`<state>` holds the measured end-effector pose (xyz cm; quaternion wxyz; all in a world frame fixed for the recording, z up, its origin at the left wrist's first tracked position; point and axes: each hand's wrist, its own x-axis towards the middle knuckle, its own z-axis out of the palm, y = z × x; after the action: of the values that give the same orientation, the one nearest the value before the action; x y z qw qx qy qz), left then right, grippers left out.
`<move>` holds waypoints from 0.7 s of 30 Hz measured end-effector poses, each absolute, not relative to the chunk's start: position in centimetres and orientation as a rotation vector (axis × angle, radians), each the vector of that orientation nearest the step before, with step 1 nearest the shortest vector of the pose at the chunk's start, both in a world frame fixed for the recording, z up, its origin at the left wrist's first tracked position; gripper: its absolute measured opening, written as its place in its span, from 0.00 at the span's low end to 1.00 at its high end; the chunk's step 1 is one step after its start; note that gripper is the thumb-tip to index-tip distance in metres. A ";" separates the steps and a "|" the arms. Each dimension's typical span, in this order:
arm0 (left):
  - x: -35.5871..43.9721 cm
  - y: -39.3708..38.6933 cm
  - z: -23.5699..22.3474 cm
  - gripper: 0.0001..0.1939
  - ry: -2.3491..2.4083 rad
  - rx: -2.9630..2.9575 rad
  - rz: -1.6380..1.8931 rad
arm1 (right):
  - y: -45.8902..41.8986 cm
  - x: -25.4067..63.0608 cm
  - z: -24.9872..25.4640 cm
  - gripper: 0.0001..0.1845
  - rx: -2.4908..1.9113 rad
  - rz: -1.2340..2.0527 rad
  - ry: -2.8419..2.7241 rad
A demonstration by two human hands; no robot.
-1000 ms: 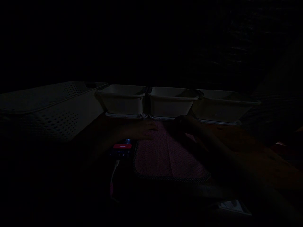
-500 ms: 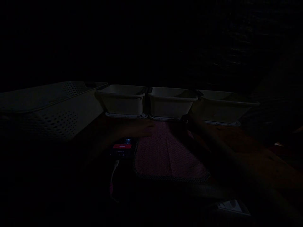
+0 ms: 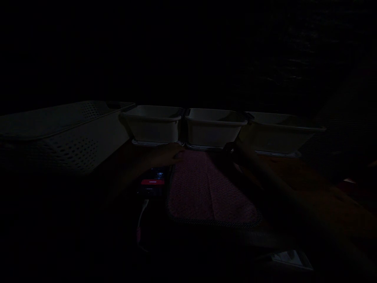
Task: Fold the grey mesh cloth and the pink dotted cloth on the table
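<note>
The scene is very dark. A pink cloth [image 3: 203, 188] with a dark patterned border lies spread out in front of me, a crease down its middle. At its far left corner is my left hand [image 3: 165, 155], fingers stretched out and thumb apart from them, touching the cloth's edge. My right hand [image 3: 237, 152] is at the far right corner, its fingers bent together at the cloth's edge; shadow hides most of the grip. Left of the cloth, close to my left forearm, lies a phone [image 3: 151, 182] with a lit screen.
Beyond the cloth stand three pale tubs in a row: left [image 3: 156, 129], middle [image 3: 213, 131] and right [image 3: 279, 135]. A white perforated basket [image 3: 73, 151] is at the left. A white cable [image 3: 141, 214] runs below the phone. A clear plastic packet [image 3: 291, 258] lies near the front right.
My left hand has moved away and to the left, from over the cloth to its far left corner. My right hand has shifted only slightly.
</note>
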<state>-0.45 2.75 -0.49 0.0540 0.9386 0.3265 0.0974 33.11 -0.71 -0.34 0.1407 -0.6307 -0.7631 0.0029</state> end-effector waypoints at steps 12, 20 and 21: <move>-0.4 3.4 -1.1 0.14 0.914 2.838 0.326 | -0.3 33.6 -0.9 0.13 -1.824 0.068 -2.163; -0.1 2.5 -0.7 0.16 1.052 2.909 0.318 | -0.1 33.7 -0.9 0.12 -1.777 0.183 -2.167; 0.0 2.3 -0.7 0.16 1.077 2.912 0.320 | -0.1 33.7 -0.9 0.11 -1.772 0.199 -2.163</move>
<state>0.03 2.34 -0.67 0.0101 0.9329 0.3450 0.1027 33.73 -0.07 -0.89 0.1683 -0.6231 -0.7606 0.0700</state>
